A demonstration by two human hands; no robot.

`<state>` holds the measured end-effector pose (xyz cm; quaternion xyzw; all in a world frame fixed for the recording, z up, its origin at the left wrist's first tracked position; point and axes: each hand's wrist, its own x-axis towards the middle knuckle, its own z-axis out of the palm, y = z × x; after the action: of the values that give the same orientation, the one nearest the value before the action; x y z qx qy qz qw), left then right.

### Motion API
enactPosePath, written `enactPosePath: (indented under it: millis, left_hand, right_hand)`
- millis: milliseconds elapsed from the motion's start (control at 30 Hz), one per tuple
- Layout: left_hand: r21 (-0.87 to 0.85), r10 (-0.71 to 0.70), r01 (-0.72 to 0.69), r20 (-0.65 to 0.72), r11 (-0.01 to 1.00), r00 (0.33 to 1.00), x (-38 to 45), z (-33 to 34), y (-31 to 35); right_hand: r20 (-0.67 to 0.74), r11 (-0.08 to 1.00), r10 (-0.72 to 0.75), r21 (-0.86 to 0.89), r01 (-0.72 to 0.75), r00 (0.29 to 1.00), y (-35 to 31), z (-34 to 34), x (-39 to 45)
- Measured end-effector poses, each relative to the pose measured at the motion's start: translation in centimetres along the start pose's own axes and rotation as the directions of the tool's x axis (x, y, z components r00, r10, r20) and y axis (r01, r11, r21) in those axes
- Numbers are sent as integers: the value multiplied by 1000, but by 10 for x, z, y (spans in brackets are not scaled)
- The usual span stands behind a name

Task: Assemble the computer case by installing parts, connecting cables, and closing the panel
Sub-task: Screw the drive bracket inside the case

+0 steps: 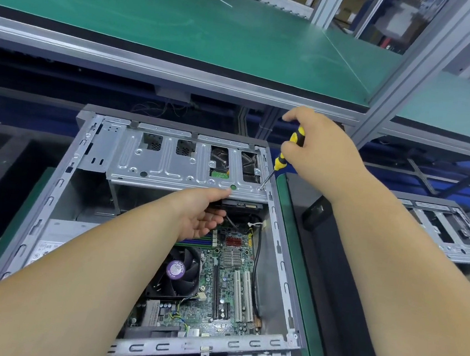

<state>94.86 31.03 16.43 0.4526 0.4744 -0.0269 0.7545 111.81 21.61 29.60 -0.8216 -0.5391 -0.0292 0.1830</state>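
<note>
R hand w/ screwdriver

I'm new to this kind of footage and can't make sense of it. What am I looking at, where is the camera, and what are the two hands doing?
There is no machine here: a person works with bare hands, and the one picture comes from a camera worn on their head, looking forward and down.

On the workbench lies an open computer case, side panel off. Inside you see the green motherboard with its round black cooling fan, and across the far end a silver metal drive cage.

The right hand grips a yellow-and-black screwdriver, its tip set at the cage's right corner. The left hand reaches under the cage's front edge, fingers loosely curled; whether it holds anything I cannot tell.

A green shelf runs above.
</note>
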Motion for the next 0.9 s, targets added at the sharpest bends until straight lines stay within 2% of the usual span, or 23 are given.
enactPosePath:
  millis: [133, 367, 467, 567, 667, 733, 767, 800, 867, 900]
  left_hand:
    - [0, -3, 3, -1, 1000, 1000, 0, -1, 0]
    - [23, -6, 6, -4, 1000, 1000, -1, -1, 0]
    - [132, -66, 61, 34, 989, 997, -6, -3, 2]
    - [345, -129, 86, 102, 935, 986, -15, -2, 5]
    - [484, -112, 37, 126, 874, 986, -27, 1, 6]
    - [532, -26, -45, 126, 846, 992, -33, 3, 6]
    - [533, 26, -93, 131, 841, 991, -35, 5, 6]
    - [515, 77, -138, 138, 846, 987, -38, 6, 5]
    - [462, 158, -209, 146, 862, 977, -44, 9, 6]
    - [443, 187, -233, 145, 866, 972, -47, 11, 6]
  right_hand:
    - [-48, 992, -52, -120, 46, 997, -2, 2, -1]
    - [111, 992, -77, -96, 88, 991, -2, -5, 1]
    - [98, 987, -60, -142, 73, 993, -5, -7, 1]
    - [104, 987, -48, -146, 63, 993, -7, -9, -3]
    - [-40, 999, 15, -47, -17, 999, -5, -15, -19]
    - [-178, 980, 167, 135, -144, 970, -1, -21, -35]
    - [-196, 931, 283, 291, -219, 939, 3, -23, -44]
    - [-164, 836, 403, 466, -289, 900, 7, -23, -54]
    - [36, 523, 585, 746, -411, 811, 19, -16, -75]
    - [171, 368, 626, 795, -482, 761, 27, -9, -87]
